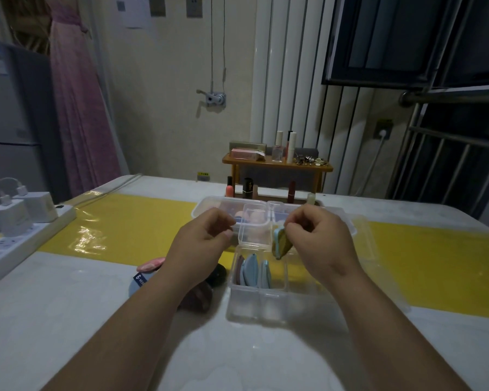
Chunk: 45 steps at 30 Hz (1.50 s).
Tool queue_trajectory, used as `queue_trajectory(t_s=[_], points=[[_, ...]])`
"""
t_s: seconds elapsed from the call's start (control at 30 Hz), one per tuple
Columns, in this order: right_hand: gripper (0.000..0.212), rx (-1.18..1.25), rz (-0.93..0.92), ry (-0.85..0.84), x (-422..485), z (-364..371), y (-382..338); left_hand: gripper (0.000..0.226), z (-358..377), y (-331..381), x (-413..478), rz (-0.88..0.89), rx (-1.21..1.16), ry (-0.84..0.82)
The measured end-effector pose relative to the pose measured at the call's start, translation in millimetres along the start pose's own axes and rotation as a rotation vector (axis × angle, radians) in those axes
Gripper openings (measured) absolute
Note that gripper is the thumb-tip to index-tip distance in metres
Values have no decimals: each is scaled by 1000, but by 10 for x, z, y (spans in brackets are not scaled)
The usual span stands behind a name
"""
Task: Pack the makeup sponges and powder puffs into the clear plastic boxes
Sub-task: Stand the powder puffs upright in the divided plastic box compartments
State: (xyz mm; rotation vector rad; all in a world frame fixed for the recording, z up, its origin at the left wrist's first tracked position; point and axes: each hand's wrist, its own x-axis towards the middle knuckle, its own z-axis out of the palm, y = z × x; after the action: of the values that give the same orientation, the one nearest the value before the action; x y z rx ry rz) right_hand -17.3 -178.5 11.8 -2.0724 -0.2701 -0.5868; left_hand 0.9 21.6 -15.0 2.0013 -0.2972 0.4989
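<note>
Right hand (316, 235) pinches blue-edged puff (280, 244) above clear box (254, 303); left hand (202, 244) curled, empty.

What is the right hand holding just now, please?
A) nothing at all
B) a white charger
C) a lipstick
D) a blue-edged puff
D: the right hand pinches a blue-edged puff above the near box, where other puffs already stand on edge.

The room is dim. Light shines off the yellow mat (93, 235). Straight lines bend at the edges.
</note>
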Motion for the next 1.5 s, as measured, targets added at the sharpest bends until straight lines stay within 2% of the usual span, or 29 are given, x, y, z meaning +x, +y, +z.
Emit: queue_trajectory(t_s=[0.2,0.43,0.8,0.87,0.97,1.1,1.37,1.5], points=[[12,-162,21,-160,-24,39,0,30,-25,-54,30,-49,38,66],[10,-244,56,-294,-32,73,13,28,-36,-65,47,-95,25,93],[5,-323,59,-367,-34,97,27,28,-69,-98,63,-129,82,51],[2,-331,63,-357,-31,98,30,31,-88,-116,58,-132,146,27],[1,-349,67,-365,-19,99,31,36,-127,-135,56,-132,400,-21],[4,-377,77,-388,-20,90,-2,41,-153,-88,49,-122,686,-176],[15,-409,80,-379,-23,84,-15,42,-122,-155,53,-76,942,-297],[20,-459,123,-452,-21,94,17,44,-94,-160,34,-115,986,-387]])
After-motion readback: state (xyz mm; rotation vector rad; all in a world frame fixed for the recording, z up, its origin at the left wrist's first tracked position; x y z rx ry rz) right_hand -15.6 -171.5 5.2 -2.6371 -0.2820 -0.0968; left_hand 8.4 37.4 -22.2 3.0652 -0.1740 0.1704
